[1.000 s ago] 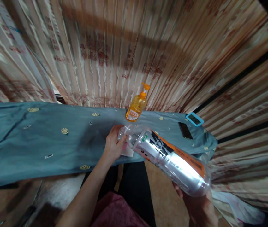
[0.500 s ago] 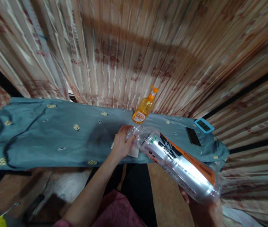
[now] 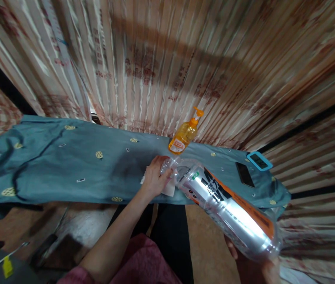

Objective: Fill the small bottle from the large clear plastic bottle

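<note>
A big clear plastic bottle (image 3: 229, 209) with a silver, black and orange label lies slantwise in front of me, its narrow end up to the left and its base down to the right. The fingers of my left hand (image 3: 155, 179) close around the narrow end, above the cloth. My right hand (image 3: 257, 266) grips the base from underneath; most of its fingers are hidden behind the bottle. Partly covered by my left hand is a white tissue-like sheet (image 3: 169, 189). Just beyond the bottle's narrow end stands an orange pump bottle (image 3: 183, 136) with yellow-orange liquid.
A teal patterned cloth (image 3: 51, 165) covers the long narrow table. Toward its right end lie a dark phone (image 3: 244, 174) and a blue-framed digital clock (image 3: 259, 161). Pleated curtains (image 3: 155, 59) hang behind and to the right. A yellow tag (image 3: 7, 267) shows at lower left.
The camera view has shifted a little, so the scene sits slightly further right. Both hands keep the same hold on the plastic bottle.
</note>
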### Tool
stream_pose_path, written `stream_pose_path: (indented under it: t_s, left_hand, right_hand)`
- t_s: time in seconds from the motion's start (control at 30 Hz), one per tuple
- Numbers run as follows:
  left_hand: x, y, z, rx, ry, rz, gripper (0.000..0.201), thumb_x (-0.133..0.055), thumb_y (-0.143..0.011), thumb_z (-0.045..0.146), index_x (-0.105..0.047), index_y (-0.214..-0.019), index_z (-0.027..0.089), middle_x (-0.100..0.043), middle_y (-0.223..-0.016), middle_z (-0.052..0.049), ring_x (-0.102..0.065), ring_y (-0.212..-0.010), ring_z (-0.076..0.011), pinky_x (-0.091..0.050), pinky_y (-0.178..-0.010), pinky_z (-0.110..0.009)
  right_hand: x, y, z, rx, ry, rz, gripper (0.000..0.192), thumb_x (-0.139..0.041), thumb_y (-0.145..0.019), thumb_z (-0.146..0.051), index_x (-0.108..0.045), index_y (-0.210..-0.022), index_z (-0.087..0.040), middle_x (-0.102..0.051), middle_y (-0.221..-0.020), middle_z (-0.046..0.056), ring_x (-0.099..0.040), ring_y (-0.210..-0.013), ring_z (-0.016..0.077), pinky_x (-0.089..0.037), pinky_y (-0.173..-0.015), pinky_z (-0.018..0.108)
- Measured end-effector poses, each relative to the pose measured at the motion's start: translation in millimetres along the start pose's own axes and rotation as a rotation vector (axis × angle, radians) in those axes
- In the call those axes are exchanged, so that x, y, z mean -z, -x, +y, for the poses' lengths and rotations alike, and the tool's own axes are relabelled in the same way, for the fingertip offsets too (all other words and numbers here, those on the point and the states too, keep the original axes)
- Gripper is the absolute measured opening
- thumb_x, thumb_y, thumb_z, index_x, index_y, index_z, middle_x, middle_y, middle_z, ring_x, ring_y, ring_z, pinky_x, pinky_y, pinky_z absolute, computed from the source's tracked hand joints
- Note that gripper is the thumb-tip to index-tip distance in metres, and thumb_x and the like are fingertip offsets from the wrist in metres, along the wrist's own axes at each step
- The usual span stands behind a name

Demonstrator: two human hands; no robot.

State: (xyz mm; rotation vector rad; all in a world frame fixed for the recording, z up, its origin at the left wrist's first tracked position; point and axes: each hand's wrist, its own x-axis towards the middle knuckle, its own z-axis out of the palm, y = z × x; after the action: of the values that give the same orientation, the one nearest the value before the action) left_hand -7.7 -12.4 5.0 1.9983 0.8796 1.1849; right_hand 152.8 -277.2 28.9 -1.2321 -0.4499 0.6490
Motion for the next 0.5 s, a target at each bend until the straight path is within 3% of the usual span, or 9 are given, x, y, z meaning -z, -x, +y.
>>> stream_pose_path:
  t_s: [0.27, 0.5]
  left_hand:
    - [-2.7, 0.6, -2.4, 0.002, -0.012, -0.009, 0.048, -0.039, -0.099, 0.053, -0.065, -0.115, 0.015, -0.07, -0.108, -0.012, -0.066, -0.101, -0.0274, -0.052, -0.09, -0.039]
    - [-1.7, 0.5, -2.4, 0.007, 0.001, -0.02, 0.046, -0.042, -0.099, 0.052, -0.066, -0.115, 0.016, -0.07, -0.108, -0.011, -0.065, -0.102, -0.0271, -0.052, -0.091, -0.04]
  right_hand:
    - [-18.2, -1.2, -17.3, 0.035, 0.057, 0.0, 0.065, -0.089, -0.062, -0.064, -0.067, -0.113, -0.03, -0.073, -0.071, -0.002, -0.065, -0.06, 0.0165, -0.05, -0.054, 0.023]
    - [-20.6, -5.1, -18.9, 0.045, 0.099, 0.013, 0.056, -0.087, -0.069, -0.057, -0.067, -0.113, -0.027, -0.069, -0.064, -0.002, -0.059, -0.055, 0.0157, -0.05, -0.052, 0.023]
